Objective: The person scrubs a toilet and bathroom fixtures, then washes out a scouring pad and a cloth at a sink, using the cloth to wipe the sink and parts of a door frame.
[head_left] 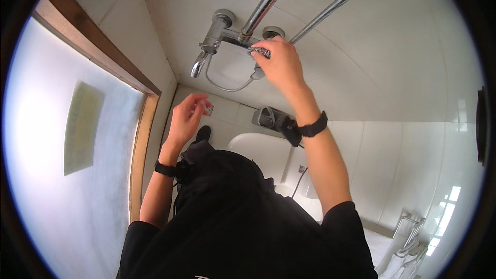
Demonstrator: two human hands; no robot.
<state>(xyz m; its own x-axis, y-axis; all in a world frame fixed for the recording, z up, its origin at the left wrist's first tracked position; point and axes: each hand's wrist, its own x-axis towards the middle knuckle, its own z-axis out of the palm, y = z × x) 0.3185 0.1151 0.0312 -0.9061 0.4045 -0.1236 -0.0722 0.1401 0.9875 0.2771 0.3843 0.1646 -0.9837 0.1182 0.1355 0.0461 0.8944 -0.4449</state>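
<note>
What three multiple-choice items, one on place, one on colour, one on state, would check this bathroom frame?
1. Where is the right hand?
A. On the chrome shower mixer
B. On the window frame
C. On the toilet

2. What colour are the bands on both wrists?
A. Red
B. Black
C. White

3. How is the left hand?
A. Flat on the wall
B. Hanging empty at the person's side
C. Raised, with a small item at its fingertips

Answers:
1 A: the right hand presses a metallic scrubber against the mixer.
2 B: the left wristband and right wristband are both dark.
3 C: the left hand is lifted clear of the wall, and the item is too small to identify.
</note>
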